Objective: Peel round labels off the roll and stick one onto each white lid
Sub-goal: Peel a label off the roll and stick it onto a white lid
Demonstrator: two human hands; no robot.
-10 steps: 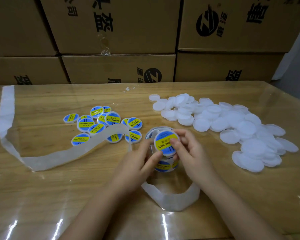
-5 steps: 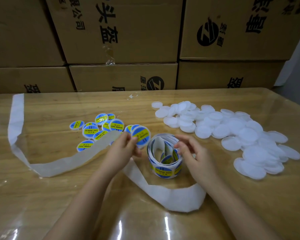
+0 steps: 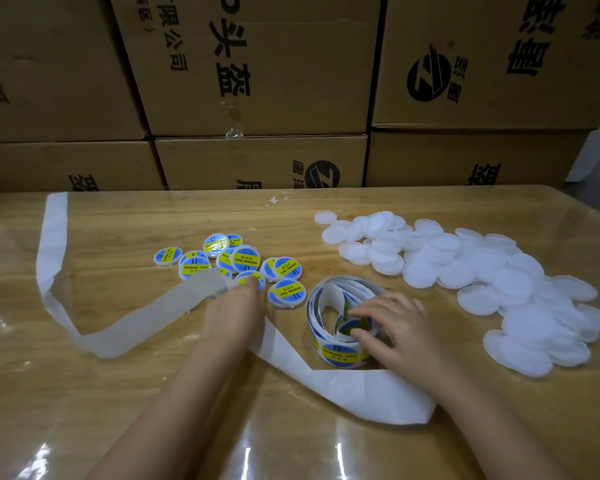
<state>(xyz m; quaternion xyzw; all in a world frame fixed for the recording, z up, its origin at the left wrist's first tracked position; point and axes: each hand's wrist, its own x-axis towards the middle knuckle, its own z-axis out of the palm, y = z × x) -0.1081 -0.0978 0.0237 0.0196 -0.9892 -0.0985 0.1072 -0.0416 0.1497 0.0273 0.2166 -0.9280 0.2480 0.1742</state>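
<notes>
At the middle of the glossy wooden table (image 3: 153, 410), the right hand (image 3: 392, 327) is curled palm-down over the upright roll of blue-and-yellow round paper labels (image 3: 336, 351). One label (image 3: 352, 327) is pinched between thumb and forefinger inside the coil. The left hand (image 3: 236, 308) is stretched forward, fingers straight and together, tips laid on a labelled white lid (image 3: 257, 279). Plain white round plastic lids (image 3: 482, 271) are heaped to the right.

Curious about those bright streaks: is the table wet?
Head view: the streaks look like light glare on the glossy wooden table, not water; the brown cardboard boxes lean from wide-angle distortion; the pile of plain white round lids looks washed out.
</notes>
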